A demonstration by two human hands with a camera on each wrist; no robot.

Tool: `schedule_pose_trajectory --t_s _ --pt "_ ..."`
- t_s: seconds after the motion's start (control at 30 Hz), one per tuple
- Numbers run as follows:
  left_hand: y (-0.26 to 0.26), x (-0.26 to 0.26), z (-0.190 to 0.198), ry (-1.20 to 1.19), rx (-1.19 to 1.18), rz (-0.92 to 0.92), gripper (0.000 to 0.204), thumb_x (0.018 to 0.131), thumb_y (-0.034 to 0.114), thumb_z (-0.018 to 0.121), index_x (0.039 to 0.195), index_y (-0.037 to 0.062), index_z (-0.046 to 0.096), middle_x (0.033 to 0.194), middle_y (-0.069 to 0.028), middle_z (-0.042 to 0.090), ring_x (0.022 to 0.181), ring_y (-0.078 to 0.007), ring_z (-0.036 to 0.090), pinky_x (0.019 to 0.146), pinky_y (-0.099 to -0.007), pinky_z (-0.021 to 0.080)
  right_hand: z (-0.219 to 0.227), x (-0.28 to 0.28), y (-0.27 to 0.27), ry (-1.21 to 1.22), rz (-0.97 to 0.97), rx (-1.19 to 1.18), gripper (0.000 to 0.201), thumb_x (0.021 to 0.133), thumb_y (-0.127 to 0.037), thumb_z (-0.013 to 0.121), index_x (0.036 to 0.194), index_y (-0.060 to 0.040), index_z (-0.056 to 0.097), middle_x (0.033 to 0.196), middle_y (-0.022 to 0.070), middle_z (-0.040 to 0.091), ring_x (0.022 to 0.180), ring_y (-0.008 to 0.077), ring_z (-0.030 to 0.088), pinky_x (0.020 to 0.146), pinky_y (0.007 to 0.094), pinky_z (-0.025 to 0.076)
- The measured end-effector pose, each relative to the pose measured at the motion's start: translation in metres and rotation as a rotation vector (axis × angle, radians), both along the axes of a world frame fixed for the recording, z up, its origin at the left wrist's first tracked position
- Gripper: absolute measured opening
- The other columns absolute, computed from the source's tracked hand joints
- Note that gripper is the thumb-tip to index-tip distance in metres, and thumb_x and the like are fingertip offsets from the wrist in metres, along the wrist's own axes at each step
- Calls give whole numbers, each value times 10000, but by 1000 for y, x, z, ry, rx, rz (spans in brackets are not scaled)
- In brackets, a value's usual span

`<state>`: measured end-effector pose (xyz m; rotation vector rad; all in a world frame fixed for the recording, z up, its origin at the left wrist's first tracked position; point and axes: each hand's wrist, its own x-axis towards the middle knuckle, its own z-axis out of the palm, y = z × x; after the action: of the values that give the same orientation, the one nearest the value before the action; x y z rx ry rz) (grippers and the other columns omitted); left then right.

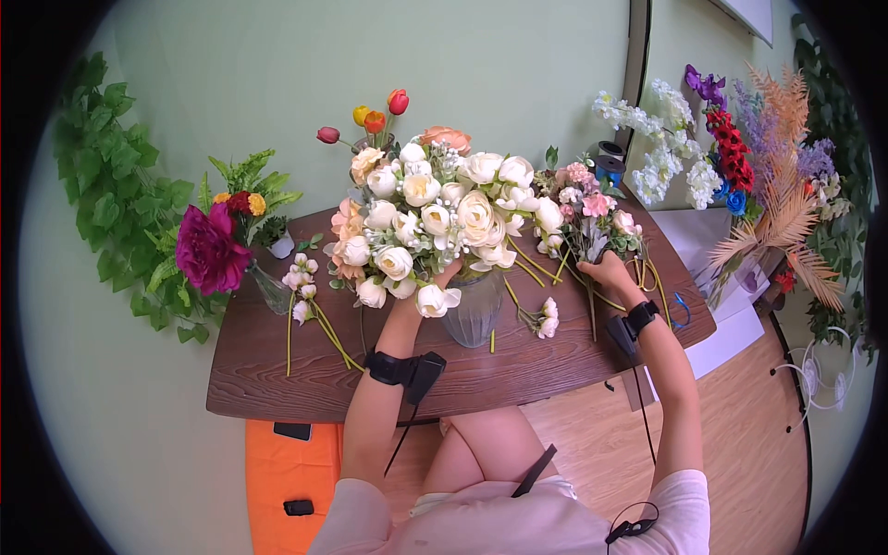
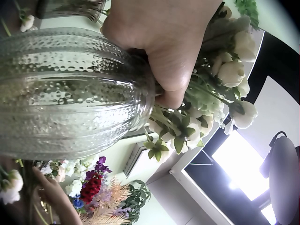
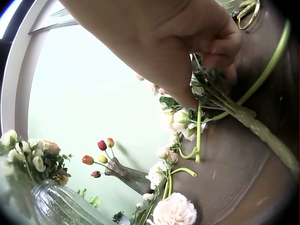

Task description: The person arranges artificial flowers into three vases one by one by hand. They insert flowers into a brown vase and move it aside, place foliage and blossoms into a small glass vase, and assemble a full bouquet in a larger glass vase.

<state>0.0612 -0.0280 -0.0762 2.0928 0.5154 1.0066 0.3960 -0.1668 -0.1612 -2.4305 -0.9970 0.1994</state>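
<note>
A large bouquet of white and peach artificial flowers stands in a ribbed glass vase at the middle of the table. My left hand curls round the bouquet's stems right at the vase's rim; in the head view the blooms partly hide it. To the right, my right hand holds a bunch of small pink flowers by its stems. The right wrist view shows those bundled stems running out below the fingers, over the table.
Loose flower stems lie on the dark wooden table, left of the vase. A short white flower lies right of it, near gold-handled scissors. A magenta flower and tulips stand in other vases behind.
</note>
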Motion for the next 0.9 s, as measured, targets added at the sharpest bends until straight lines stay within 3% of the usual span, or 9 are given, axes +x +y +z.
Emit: schedule_pose_trajectory --t_s 0.07,0.1,0.17,0.23,0.47,0.53,0.63,0.8,0.9 --pt "-4 -1 7 -8 -14 10 473 858 242 551 1272 64 407 1283 -79 450 1189 -224 396 1013 -338 292 15 -6 -3 234 82 49 579 691 -332 698 1055 78 513 823 174 624 692 243 613 621 346 482" --pt "-5 -2 12 47 6 29 458 852 228 550 1258 60 419 1270 -77 463 1179 -219 406 1007 -333 299 12 -2 0 304 105 101 451 719 -242 673 1003 72 518 694 115 584 555 185 559 499 311 447" --pt "-6 -3 11 104 26 46 444 847 215 550 1244 56 432 1257 -75 476 1169 -214 415 1001 -327 306 15 -5 0 376 82 157 389 736 -209 647 980 63 516 677 103 569 515 173 535 459 307 424" --pt "-8 -2 6 -69 48 -1 416 841 198 543 1220 51 452 1238 -77 492 1155 -216 431 995 -323 310 15 -8 2 452 90 327 263 784 -135 563 954 47 478 630 72 523 418 143 463 366 294 359" --pt "-5 -2 7 -87 -80 -95 438 840 198 552 1240 59 437 1257 -76 476 1168 -214 417 1001 -325 304 31 -3 -2 398 102 423 262 832 -136 529 1015 24 433 661 82 517 410 134 465 369 288 375" --pt "-5 0 11 65 22 8 471 842 198 552 1272 68 413 1297 -76 439 1207 -218 381 1018 -324 284 37 -4 -3 382 100 452 275 847 -149 535 1043 15 434 672 86 522 403 129 461 373 285 377" --pt "0 -1 0 -55 -102 -95 505 837 193 561 1298 77 392 1328 -73 405 1240 -219 344 1036 -324 260 52 -11 -7 403 77 529 296 875 -156 521 1114 -6 431 698 70 523 408 120 458 377 274 374" --pt "4 0 -4 -88 -163 -125 543 821 177 586 1312 79 374 1339 -67 391 1252 -208 328 1045 -318 242 67 -7 -16 438 109 616 265 888 -151 508 1103 -10 443 684 37 494 422 101 442 393 245 357" --pt "8 3 -4 -30 -136 -91 539 820 175 591 1305 76 379 1329 -67 403 1239 -204 342 1041 -319 249 81 -16 -24 485 230 773 216 905 -143 482 1080 -20 455 818 57 597 435 78 441 405 216 360"
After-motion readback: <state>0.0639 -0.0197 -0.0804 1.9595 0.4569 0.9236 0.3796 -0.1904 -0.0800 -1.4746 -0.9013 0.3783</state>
